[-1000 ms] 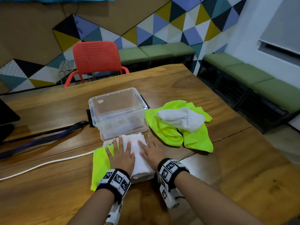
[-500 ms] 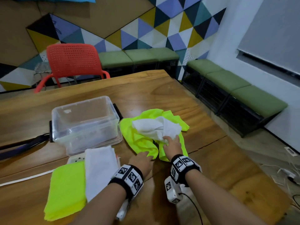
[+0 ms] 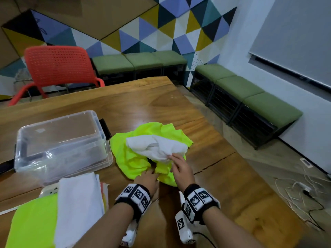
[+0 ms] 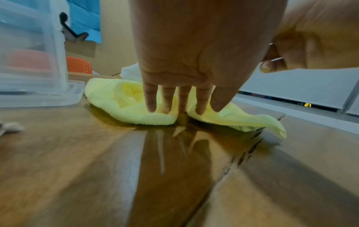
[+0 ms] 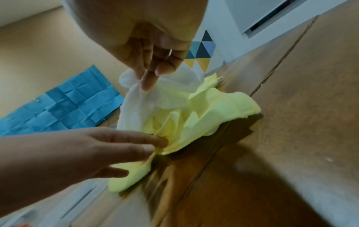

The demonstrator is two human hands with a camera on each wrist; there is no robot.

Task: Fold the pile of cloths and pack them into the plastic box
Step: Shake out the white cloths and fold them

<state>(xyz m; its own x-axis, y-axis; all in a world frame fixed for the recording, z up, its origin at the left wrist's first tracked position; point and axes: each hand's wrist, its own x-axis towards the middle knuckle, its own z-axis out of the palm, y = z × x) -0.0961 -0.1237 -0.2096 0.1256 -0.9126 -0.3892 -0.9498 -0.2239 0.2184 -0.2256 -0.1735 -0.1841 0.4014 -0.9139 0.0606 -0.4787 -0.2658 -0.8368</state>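
A crumpled white cloth (image 3: 157,147) lies on top of a rumpled neon yellow cloth (image 3: 132,158) at mid table, right of the clear plastic box (image 3: 59,144), which looks empty. My right hand (image 3: 176,164) pinches the near edge of the white cloth (image 5: 139,98) between thumb and finger. My left hand (image 3: 148,177) reaches the near edge of the yellow cloth (image 4: 136,110) with straight fingers (image 4: 167,101) touching it. A folded white cloth (image 3: 78,206) lies across a folded yellow cloth (image 3: 34,224) at the near left.
The wooden table (image 3: 223,194) has a crack running right of the pile. A red chair (image 3: 57,67) stands at the far side, green benches (image 3: 250,97) line the walls. White cables (image 3: 295,192) lie on the floor at right. A black strap end (image 3: 5,167) shows left of the box.
Both hands left the folded stack and moved right to the unfolded pile. The right hand now pinches the white cloth's edge; the left hand has reached the yellow cloth.
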